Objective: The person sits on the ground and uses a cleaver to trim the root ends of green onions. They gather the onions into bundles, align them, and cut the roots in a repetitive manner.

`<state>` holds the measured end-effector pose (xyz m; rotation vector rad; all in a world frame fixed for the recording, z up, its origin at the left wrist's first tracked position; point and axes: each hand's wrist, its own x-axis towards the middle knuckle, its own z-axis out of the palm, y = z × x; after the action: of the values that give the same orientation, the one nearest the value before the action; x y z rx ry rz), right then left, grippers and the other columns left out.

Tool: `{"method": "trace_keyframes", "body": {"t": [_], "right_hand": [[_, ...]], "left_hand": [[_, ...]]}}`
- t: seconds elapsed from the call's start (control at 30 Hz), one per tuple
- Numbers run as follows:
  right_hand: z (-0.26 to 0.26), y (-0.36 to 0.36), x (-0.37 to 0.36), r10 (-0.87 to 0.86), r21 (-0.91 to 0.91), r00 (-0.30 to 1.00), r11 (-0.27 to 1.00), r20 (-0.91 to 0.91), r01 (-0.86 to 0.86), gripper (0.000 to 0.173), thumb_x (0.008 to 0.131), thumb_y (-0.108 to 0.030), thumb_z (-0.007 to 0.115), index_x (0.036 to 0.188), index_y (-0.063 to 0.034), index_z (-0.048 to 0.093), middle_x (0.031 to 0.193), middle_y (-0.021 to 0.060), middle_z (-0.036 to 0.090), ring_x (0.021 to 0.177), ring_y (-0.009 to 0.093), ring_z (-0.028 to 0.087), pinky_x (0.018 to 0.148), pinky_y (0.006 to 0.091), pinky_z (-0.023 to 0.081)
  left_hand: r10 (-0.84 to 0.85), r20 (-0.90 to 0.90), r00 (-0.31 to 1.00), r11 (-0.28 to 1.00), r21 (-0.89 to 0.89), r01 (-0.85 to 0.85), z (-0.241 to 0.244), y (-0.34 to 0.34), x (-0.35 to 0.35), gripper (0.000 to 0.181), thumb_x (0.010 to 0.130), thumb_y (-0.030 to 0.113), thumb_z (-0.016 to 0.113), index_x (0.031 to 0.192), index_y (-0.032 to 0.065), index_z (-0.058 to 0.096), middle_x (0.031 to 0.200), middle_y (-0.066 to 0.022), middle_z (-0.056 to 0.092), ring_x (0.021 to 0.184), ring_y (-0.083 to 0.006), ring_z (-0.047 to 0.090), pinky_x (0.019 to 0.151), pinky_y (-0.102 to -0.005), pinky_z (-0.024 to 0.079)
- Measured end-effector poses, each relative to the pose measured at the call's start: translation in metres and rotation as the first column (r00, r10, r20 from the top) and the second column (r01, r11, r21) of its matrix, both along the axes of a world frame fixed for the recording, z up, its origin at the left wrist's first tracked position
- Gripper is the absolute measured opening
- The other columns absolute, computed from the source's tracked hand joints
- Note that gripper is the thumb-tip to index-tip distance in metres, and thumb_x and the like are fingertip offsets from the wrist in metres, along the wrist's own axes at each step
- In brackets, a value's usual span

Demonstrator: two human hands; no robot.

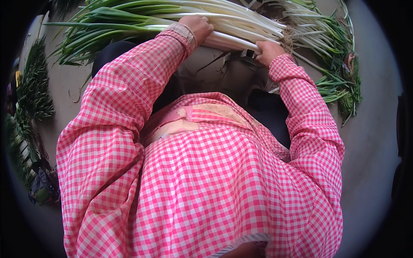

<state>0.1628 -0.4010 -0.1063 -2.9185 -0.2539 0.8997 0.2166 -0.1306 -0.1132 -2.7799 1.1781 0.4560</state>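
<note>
A large bundle of long green onions (238, 19) lies across the top of the view, with green leaves to the left and white stalks and roots to the right. My left hand (198, 29) curls over the white stalks near the middle, at the near side of the bundle. My right hand (269, 53) grips the root end of the nearest white stalk (234, 40). That stalk runs between my two hands. My right fingers partly cover its end, and my left palm is hidden from above. Stringy roots (287, 40) show just beyond my right hand.
More green onions (316, 35) lie to the right, with loose green leaves (335, 90) nearer me. On the left floor (64, 109) are dark green bunches (35, 84). A small metal piece (247, 54) shows below the bundle, near my right hand.
</note>
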Motion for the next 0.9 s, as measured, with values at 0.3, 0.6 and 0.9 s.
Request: {"method": "trace_keyframes", "body": {"t": [0.3, 0.6, 0.9], "right_hand": [[-0.03, 0.008, -0.016, -0.15, 0.023, 0.982, 0.989, 0.113, 0.149, 0.027, 0.081, -0.02, 0.067, 0.103, -0.0044, 0.066, 0.101, 0.0205, 0.067, 0.104, 0.038, 0.063, 0.094, 0.046, 0.049], [-0.021, -0.003, -0.009, -0.294, 0.432, 0.939, 0.881, 0.178, 0.194, 0.021, 0.083, -0.02, 0.064, 0.1, -0.0119, 0.071, 0.099, 0.0166, 0.069, 0.097, 0.034, 0.065, 0.085, 0.0434, 0.051], [0.136, -0.147, -0.037, -0.511, 0.829, 0.769, 0.177, -0.384, 0.531, 0.037, 0.095, -0.026, 0.061, 0.125, -0.0053, 0.061, 0.109, 0.007, 0.071, 0.091, 0.015, 0.07, 0.08, 0.027, 0.054]], "left_hand": [[0.071, 0.045, 0.996, 0.997, 0.013, -0.072, -0.014, -0.003, -0.018, 0.026, 0.086, 0.017, 0.06, 0.11, 0.0092, 0.066, 0.111, -0.0108, 0.062, 0.106, -0.0268, 0.059, 0.09, -0.0359, 0.051], [0.086, -0.003, 0.996, 0.987, -0.135, -0.085, -0.014, -0.001, -0.023, 0.021, 0.093, 0.019, 0.053, 0.112, 0.0109, 0.058, 0.108, -0.017, 0.063, 0.1, -0.038, 0.06, 0.085, -0.0454, 0.051], [0.027, 0.064, 0.998, 0.986, -0.164, -0.016, -0.009, -0.008, -0.014, 0.016, 0.09, 0.016, 0.056, 0.102, 0.0104, 0.065, 0.099, -0.0125, 0.065, 0.097, -0.0353, 0.06, 0.083, -0.0444, 0.05]]}}
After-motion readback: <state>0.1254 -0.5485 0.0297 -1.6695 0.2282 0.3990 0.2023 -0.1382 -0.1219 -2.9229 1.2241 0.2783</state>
